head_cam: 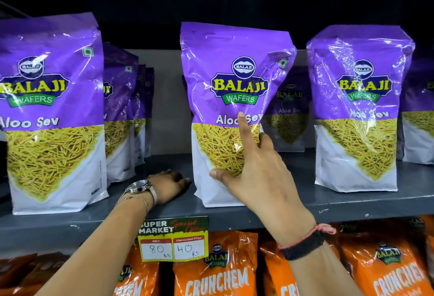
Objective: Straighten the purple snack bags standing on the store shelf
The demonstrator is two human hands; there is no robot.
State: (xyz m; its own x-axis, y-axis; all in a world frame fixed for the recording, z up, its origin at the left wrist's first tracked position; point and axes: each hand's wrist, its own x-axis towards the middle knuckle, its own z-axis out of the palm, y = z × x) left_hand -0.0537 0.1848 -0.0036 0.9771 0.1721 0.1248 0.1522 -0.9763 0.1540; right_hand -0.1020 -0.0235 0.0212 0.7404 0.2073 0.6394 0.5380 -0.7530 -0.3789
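though shelved, three front purple bags (234, 98)

This is a shop — a supermarket snack aisle. A grey shelf (352, 204) carries rows of identical purple bags (237, 84) printed "Balaji Wafers Aloo Sev", set face-out with more of the same lined up behind them. Below it stand orange bags (216, 270) of the same brand, marked "Crunchem", packed side by side. Clipped to the shelf edge is a price tag (173, 239) reading "Super Market" and "Special Offer", with two handwritten boxes — MRP 80 Rs and discounted price 40 Rs. Repeated stock, fronted rows and a price label all mark retail display.
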